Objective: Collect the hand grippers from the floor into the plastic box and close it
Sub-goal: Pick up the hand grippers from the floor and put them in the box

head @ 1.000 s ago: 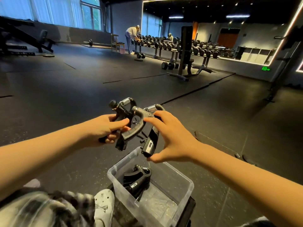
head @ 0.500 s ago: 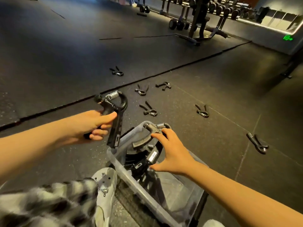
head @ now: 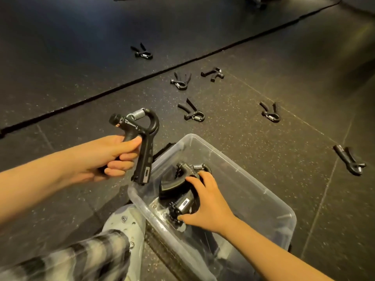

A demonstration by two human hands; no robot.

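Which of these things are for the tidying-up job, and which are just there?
For the job: left hand, holding the raised gripper; right hand, gripping the gripper in the box; plastic box; six grippers on the floor.
Just there: white shoe, checked trouser leg, floor mats.

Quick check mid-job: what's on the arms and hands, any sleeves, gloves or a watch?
Nothing worn that shows. The left hand and right hand are bare, with no gloves, rings or tape. The left forearm and right forearm are uncovered up to the frame edge: no sleeves, watch or bands in view.
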